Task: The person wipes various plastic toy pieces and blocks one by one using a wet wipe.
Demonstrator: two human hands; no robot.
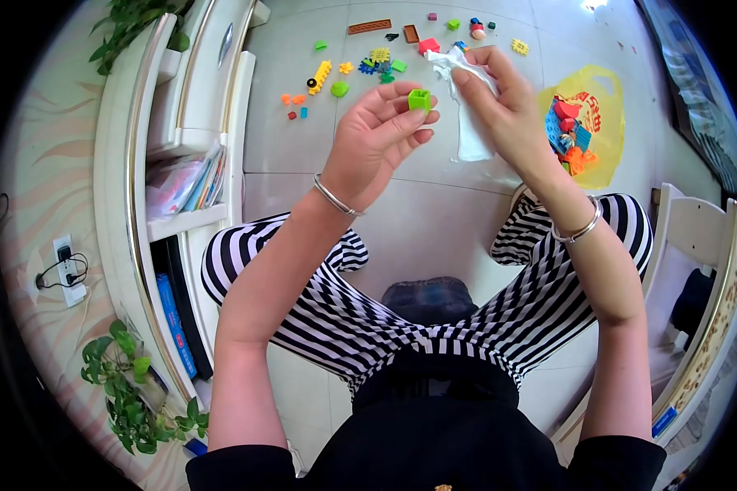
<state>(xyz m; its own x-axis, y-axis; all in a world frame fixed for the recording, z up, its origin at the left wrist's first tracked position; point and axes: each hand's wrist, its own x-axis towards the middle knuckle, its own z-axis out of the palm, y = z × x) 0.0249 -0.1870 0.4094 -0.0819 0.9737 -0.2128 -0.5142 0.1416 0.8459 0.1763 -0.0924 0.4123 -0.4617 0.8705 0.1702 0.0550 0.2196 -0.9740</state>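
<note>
Between the thumb and fingers of my left hand (385, 123) is a small green toy block (419, 100), held up above the floor. My right hand (499, 98) pinches a white tissue (472, 131) that hangs down to the right of the block, apart from it. Beyond my hands, loose toy pieces lie on the tiles, among them a yellow toy strip with a black wheel (319, 78), a green round piece (340, 88) and a red block (428, 47). A small toy figure (477, 31) is farther back.
At right, a yellow plastic bag (610, 123) holds several colourful toy pieces. A white cabinet (131, 164) with shelves stands at left, near a potted plant (123, 385). A white chair (688, 221) is at right. Brown flat pieces (369, 27) lie at the back.
</note>
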